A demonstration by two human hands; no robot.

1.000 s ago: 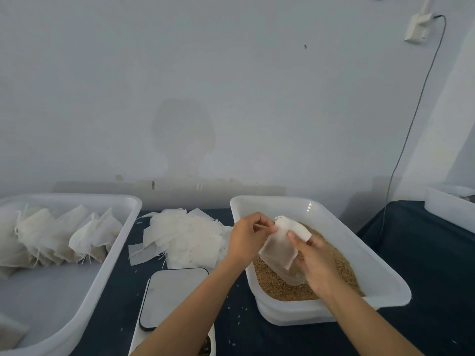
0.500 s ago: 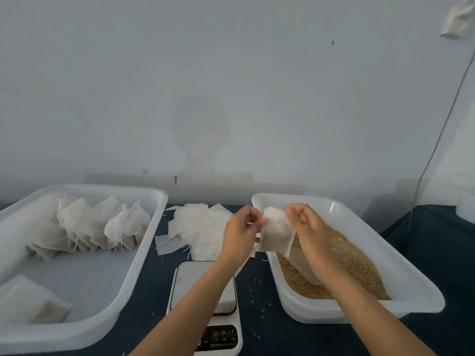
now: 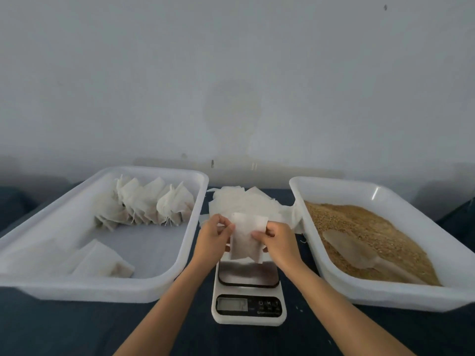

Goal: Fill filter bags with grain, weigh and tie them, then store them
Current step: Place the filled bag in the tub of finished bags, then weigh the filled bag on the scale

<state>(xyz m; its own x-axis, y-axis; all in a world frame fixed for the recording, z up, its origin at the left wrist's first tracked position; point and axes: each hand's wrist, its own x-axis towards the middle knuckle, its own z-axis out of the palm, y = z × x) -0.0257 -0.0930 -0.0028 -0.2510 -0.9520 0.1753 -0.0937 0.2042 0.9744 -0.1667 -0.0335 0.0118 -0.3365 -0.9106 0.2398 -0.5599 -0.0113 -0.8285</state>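
- Both hands have carried the filter bag [image 3: 245, 237] away from the grain tray [image 3: 380, 196] and now hold it just above the scale [image 3: 248, 291].
- Left hand [image 3: 214, 238] pinches the bag's upper left edge with thumb and curled fingers.
- Right hand [image 3: 279, 241] pinches the bag's right edge, fingers curled round it.
- Grain [image 3: 365, 235] fills the tray right of the scale, and a clear scoop [image 3: 352, 249] lies on the grain.
- Left of the scale stands a second white tray [image 3: 77, 283] with a row of filled bags [image 3: 146, 204] at its far end and flat bags [image 3: 102, 263] near its front.
- Behind the scale, a heap of empty bags [image 3: 246, 201] lies on the dark desk [image 3: 64, 330].
- Whether the scale's display shows a reading, I cannot tell.
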